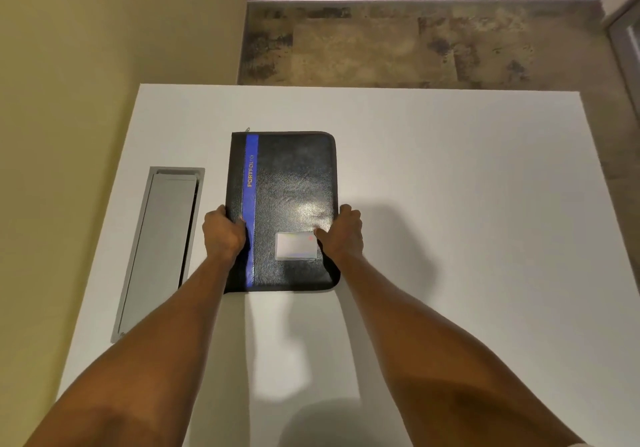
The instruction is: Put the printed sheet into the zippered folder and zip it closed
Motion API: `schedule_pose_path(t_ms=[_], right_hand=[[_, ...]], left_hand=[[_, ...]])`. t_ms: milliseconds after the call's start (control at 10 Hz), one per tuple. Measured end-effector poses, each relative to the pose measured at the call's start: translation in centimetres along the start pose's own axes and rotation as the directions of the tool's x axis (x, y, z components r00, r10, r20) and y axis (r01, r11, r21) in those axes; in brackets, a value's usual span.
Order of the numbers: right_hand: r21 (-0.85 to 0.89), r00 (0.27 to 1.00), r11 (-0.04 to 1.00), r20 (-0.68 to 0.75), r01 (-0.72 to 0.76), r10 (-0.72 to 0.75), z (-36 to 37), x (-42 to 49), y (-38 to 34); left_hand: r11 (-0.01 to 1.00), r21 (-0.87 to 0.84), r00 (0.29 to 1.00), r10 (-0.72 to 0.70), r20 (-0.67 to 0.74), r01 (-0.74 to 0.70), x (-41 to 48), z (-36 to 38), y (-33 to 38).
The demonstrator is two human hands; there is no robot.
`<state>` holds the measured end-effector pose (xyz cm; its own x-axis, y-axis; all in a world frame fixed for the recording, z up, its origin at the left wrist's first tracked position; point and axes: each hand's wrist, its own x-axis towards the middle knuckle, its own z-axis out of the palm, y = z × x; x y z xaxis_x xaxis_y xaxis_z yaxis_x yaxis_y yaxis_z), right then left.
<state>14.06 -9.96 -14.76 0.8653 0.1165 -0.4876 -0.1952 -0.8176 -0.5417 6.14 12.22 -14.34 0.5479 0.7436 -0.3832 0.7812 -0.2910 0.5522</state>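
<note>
Left hand (221, 235): curled over the left long edge of the zippered folder (294, 190), thumb lying on the cover beside the blue stripe (251, 211), remaining fingers wrapped around the edge and out of sight beneath it. Grasping the folder.

Right hand (343, 233): mirrors the left on the folder's right long edge, thumb pressed on the cover just right of the clear card pocket (296, 246), fingers hooked over the zipper side and hidden below. Grasping the folder.

Zippered folder: black, grained cover, closed, lying flat on the white table (450, 204) near its middle, spine to the left. Gold lettering runs along the blue stripe; the last letters are hard to read. A small zipper pull (247, 129) shows at the folder's far-left corner; the zipper's run along the edges is too dark to tell whether fully shut.

Printed sheet: not visible anywhere; whether it lies inside the folder cannot be told.

Grey metal hatch (162, 249): recessed in the table left of the folder, well clear of the left hand.

Both forearms: bare, reaching to the folder from the near edge, cut off at the frame's bottom.
</note>
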Motion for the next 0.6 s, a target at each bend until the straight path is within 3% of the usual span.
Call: schedule_pose_path(t_ms=[300,500,600], right_hand=[[-0.094,0.991,0.987,-0.016,0.133,-0.135,-1.1,-7.3,2.7],[-0.26,0.967,0.932,0.074,0.254,-0.243,-2.4,-13.0,8.9],[-0.348,0.973,0.909,0.106,0.232,-0.207,-3.8,-14.8,12.4]], left_hand=[[0.897,0.372,0.971,0.212,0.109,-0.238,-9.4,1.5,-1.8],[0.833,0.409,0.926,0.309,0.217,-0.374,-17.6,4.3,-2.3],[0.815,0.397,0.901,0.333,0.278,-0.423,-21.1,6.3,-1.9]])
